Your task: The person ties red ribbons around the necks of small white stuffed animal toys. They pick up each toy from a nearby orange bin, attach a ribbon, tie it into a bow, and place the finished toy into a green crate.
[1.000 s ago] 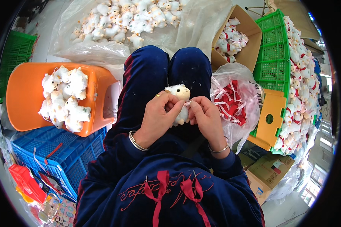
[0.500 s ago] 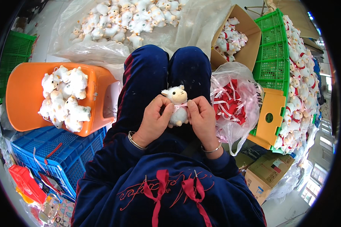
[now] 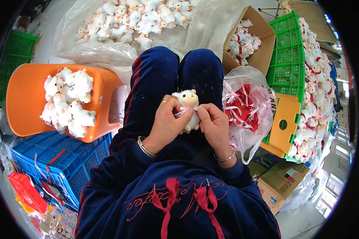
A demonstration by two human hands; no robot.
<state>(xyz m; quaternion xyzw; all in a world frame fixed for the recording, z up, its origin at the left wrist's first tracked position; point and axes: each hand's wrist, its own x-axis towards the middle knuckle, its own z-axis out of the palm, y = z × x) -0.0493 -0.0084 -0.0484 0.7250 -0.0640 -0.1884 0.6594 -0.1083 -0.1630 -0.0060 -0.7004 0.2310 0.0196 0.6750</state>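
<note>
A small white plush sheep (image 3: 189, 98) stands face up against my lap, between my two hands. Round its neck runs a pale pink ribbon (image 3: 182, 111). My left hand (image 3: 166, 120) is closed at the neck, thumb and fingers pinching the ribbon on that side. On the other side, my right hand (image 3: 214, 124) pinches the ribbon between thumb and forefinger, close against the sheep's body. The thumbs partly cover the ribbon, so I cannot tell whether it is knotted.
An orange stool (image 3: 24, 101) at left carries several plush sheep (image 3: 70, 101), above a blue crate (image 3: 64, 159). At right are a plastic bag of red and pink ribbons (image 3: 243, 107), a cardboard box (image 3: 263, 44) and a green crate (image 3: 285, 59). More sheep lie on plastic sheeting (image 3: 211, 30) ahead.
My left thumb has moved inward and up across the sheep's chest to the ribbon. The fingers of my right hand have come closer to the neck. The sheep has shifted slightly right.
</note>
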